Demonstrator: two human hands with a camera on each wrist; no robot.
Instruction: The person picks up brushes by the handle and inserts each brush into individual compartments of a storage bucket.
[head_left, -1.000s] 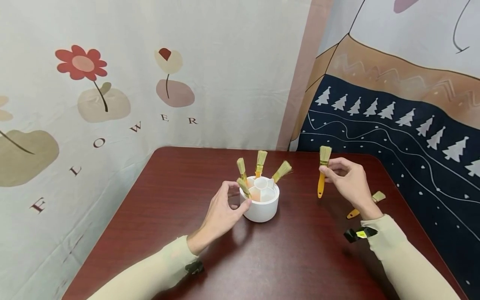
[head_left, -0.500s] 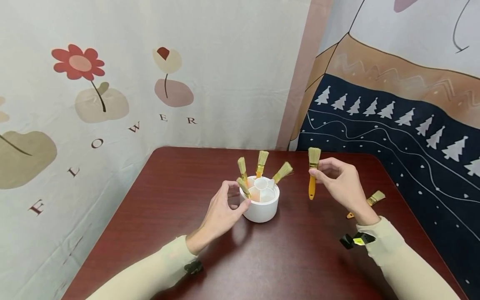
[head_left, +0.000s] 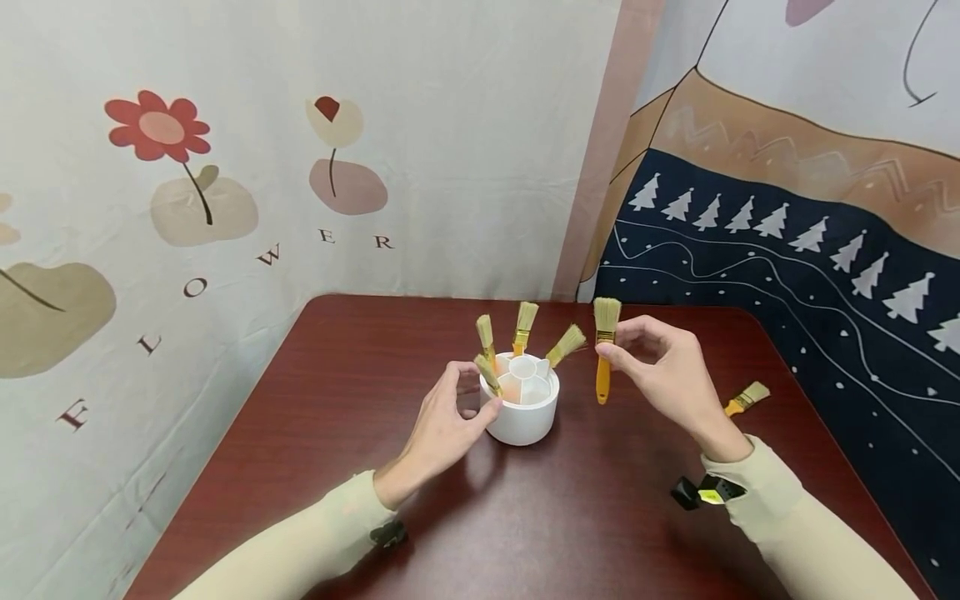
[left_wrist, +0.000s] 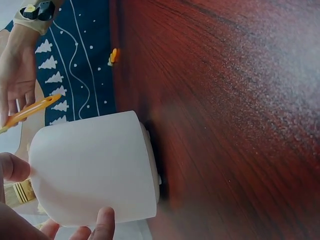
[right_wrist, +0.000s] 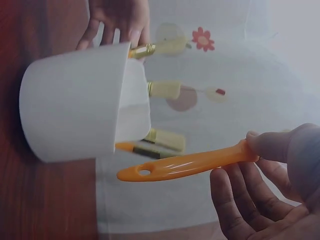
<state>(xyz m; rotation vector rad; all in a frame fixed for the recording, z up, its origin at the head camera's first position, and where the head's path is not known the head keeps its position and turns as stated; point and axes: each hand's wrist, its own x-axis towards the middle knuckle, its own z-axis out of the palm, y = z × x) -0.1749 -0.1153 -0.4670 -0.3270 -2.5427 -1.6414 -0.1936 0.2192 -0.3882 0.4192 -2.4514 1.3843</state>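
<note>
A white round divided holder stands upright on the table; several paintbrushes lean out of it, bristles up. My left hand grips its left side, thumb in front and fingers behind; the left wrist view shows the fingertips against the holder's wall. To the right of the holder, my right hand pinches a paintbrush near its ferrule. This brush hangs above the table with bristles up. In the right wrist view its orange handle points toward the holder, apart from it.
Another paintbrush lies on the table at the right, partly hidden behind my right wrist. The dark red table meets a pale flower-printed curtain at the back. A dark blue tree-patterned cloth hangs along the right side.
My right hand has carried the pinched paintbrush leftward and slightly down, closer to the holder. The left hand has kept its grip, and the holder has stayed in place.
</note>
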